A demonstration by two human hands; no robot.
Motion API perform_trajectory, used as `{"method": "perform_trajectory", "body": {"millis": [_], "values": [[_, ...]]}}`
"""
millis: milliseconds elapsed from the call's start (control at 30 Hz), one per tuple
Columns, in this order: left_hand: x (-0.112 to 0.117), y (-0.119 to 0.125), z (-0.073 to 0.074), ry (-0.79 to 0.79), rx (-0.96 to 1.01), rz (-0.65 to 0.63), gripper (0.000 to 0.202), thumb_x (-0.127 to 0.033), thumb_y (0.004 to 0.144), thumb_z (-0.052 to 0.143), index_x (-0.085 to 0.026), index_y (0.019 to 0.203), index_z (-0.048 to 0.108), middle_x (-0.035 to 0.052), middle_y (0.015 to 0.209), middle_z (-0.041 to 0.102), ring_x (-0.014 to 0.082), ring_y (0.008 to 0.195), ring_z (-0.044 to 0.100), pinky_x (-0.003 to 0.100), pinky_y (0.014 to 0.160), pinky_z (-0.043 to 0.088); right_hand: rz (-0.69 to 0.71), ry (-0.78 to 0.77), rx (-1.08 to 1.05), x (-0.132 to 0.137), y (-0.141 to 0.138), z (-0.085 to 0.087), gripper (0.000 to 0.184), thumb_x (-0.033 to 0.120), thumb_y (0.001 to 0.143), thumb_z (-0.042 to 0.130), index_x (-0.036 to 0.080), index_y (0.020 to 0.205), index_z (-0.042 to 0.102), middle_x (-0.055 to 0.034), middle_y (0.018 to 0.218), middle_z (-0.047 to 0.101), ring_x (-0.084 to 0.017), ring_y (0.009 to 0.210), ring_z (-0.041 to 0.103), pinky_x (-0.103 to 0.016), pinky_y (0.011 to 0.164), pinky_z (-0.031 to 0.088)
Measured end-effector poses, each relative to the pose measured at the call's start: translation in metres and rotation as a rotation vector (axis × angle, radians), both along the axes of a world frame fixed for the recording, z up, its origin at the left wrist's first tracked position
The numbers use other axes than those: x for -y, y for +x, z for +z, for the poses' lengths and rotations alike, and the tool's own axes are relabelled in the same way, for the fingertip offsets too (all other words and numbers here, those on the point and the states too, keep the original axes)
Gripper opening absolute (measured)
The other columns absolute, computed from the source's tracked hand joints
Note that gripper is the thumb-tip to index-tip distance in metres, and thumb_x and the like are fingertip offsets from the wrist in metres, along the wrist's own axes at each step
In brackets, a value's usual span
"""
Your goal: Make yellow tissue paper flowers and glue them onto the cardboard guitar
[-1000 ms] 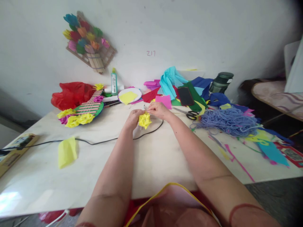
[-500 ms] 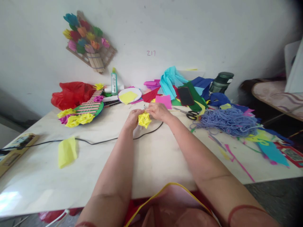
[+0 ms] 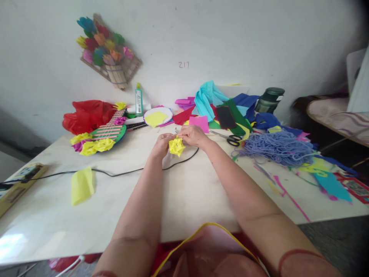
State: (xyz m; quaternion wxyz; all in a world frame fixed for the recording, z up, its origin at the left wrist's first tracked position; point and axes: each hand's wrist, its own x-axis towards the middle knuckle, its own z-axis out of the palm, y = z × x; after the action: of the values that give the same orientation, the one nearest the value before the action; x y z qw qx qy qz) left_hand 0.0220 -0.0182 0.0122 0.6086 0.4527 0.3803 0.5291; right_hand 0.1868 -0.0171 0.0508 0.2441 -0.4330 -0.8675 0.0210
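A crumpled yellow paper flower (image 3: 177,146) is held between my two hands near the middle of the table. My left hand (image 3: 162,144) is closed on its left side. At the upper right of the flower, my right hand (image 3: 191,134) pinches its edge with the fingertips. A small whitish tip (image 3: 175,130) pokes up just beyond the fingers; what it belongs to is hidden. To the left lies a loose piece of yellow paper (image 3: 82,186). A guitar-shaped craft (image 3: 107,132) with sticks and paper flowers rests farther back.
A black cable (image 3: 112,176) runs from the power strip (image 3: 21,186) to beneath my hands. Scissors (image 3: 233,140), a phone (image 3: 226,117) and a heap of blue yarn (image 3: 276,148) lie right. Coloured paper, a glue bottle (image 3: 138,100) and a dark green jar (image 3: 270,100) line the wall.
The yellow flower has tilted slightly and shifted a touch to the right between my fingers. Both hands keep nearly the same place and grip.
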Motion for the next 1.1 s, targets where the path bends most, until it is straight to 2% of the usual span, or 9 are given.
{"method": "perform_trajectory", "body": {"millis": [167,333,600,800,1100], "values": [[0.000,-0.002,0.000,-0.008,-0.012,0.006,0.013,-0.024,0.056,0.071,-0.014,0.057,0.062,0.0010,0.055,0.062,0.0128,0.050,0.056,0.025,0.053,0.043,0.085,0.009,-0.072,-0.005,0.003,-0.007,0.026,0.017,0.084,0.055,0.021,0.098,0.078,-0.0063,0.096,0.071,-0.017,0.084,0.062,-0.026,0.069,0.042],[0.001,-0.002,0.002,-0.008,0.000,0.000,0.012,-0.023,0.055,0.070,-0.014,0.057,0.062,0.0024,0.056,0.063,0.0136,0.050,0.057,0.025,0.054,0.044,0.154,-0.005,-0.171,-0.013,0.003,-0.014,0.026,0.013,0.083,0.055,0.018,0.095,0.078,-0.0068,0.093,0.070,-0.014,0.080,0.061,-0.025,0.070,0.043],[0.000,-0.005,0.000,0.008,-0.035,-0.066,0.016,-0.027,0.058,0.071,-0.013,0.061,0.064,0.0045,0.058,0.065,0.0162,0.053,0.060,0.028,0.057,0.047,0.198,-0.103,-0.195,-0.023,0.009,-0.017,0.022,0.019,0.085,0.057,0.019,0.091,0.078,-0.0026,0.081,0.071,-0.013,0.074,0.059,-0.023,0.070,0.041],[-0.001,-0.006,-0.001,0.001,-0.004,-0.043,0.018,-0.028,0.054,0.072,-0.013,0.062,0.066,0.0044,0.059,0.065,0.0150,0.054,0.059,0.027,0.057,0.046,0.118,-0.043,-0.108,-0.015,0.007,-0.010,0.022,0.020,0.086,0.060,0.022,0.096,0.078,-0.0045,0.088,0.070,-0.014,0.077,0.059,-0.024,0.067,0.039],[-0.001,0.000,0.002,-0.114,0.051,-0.013,0.013,-0.024,0.060,0.064,-0.012,0.066,0.065,0.0051,0.062,0.066,0.0169,0.058,0.061,0.029,0.062,0.048,0.020,0.040,0.015,0.000,0.004,-0.001,0.027,0.020,0.088,0.054,0.024,0.100,0.077,-0.0060,0.100,0.071,-0.018,0.086,0.060,-0.027,0.064,0.037]]}}
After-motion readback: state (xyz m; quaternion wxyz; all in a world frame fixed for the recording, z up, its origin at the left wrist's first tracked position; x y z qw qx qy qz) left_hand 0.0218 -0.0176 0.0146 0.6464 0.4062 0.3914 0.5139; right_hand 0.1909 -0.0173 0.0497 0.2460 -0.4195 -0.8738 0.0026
